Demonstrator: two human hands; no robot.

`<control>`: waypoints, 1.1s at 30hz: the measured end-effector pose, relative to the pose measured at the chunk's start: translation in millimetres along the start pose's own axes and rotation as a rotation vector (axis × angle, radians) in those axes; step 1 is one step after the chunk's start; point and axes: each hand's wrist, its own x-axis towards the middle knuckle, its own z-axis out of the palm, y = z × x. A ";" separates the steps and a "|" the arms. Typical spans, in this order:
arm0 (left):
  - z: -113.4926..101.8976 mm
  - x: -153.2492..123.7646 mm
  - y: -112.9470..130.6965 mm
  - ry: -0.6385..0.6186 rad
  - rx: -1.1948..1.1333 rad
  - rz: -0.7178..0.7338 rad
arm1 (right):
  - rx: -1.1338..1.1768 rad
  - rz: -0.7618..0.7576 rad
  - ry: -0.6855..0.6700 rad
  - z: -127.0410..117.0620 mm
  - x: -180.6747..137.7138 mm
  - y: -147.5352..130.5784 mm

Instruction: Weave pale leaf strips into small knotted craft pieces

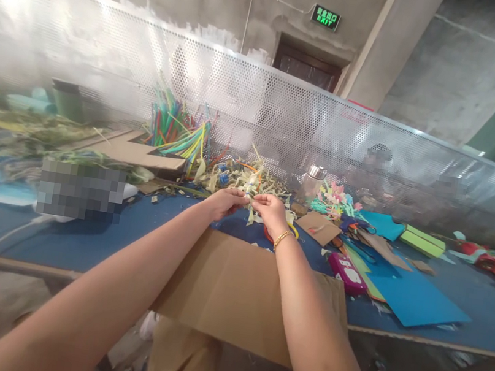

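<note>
Fingers (264, 198) on strips (252, 180), “EXIT” sign (325, 17) beyond

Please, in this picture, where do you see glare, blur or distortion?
Head view: glare washes out the left end of the perforated panel; head view: plant stalks at left are smeared, while the exit sign reads clearly; head view: wide-angle distortion seems to stretch the forearms; head view: pale strips between left hand and right hand lack fine detail.

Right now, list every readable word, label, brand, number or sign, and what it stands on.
"安全出口": upper line of the green sign.
"EXIT": lower line, same sign.
Too blurred to read: white marks on the magenta case; red marking at the mesh panel.
</note>
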 end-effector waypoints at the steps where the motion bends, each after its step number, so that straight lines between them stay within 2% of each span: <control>1: 0.1 0.0 0.2 0.000 0.002 0.000 | -0.003 0.001 0.004 0.9 -1.0 -2.1; 3: -0.4 0.9 0.1 0.004 0.000 0.006 | 0.001 0.046 0.000 2.2 -3.5 -6.8; 6: -1.4 2.7 0.0 0.004 -0.030 0.029 | 0.065 0.195 -0.047 2.7 -7.8 -13.5; 10: -1.2 3.7 0.1 -0.021 -0.100 0.025 | 0.224 0.348 -0.182 0.2 -11.5 -18.3; 14: -1.3 3.8 -0.3 -0.085 -0.096 -0.040 | 0.345 0.415 -0.348 -2.2 -13.1 -18.9; 17: -1.4 3.0 1.1 -0.092 -0.083 -0.058 | 0.304 0.425 -0.337 -1.2 -14.7 -19.4; 21: 0.4 1.0 4.2 -0.019 -0.084 -0.047 | 0.126 0.339 -0.092 2.3 -15.5 -20.0; 23: 1.8 0.1 4.6 0.024 -0.068 -0.033 | 0.100 0.248 -0.023 3.5 -14.1 -18.4; 28: 5.9 -2.1 2.8 0.026 -0.001 -0.009 | 0.111 0.066 -0.027 3.3 -6.3 -5.8; 33: 7.4 -2.8 4.2 -0.016 0.022 -0.040 | 0.000 0.000 0.000 0.6 -1.1 2.4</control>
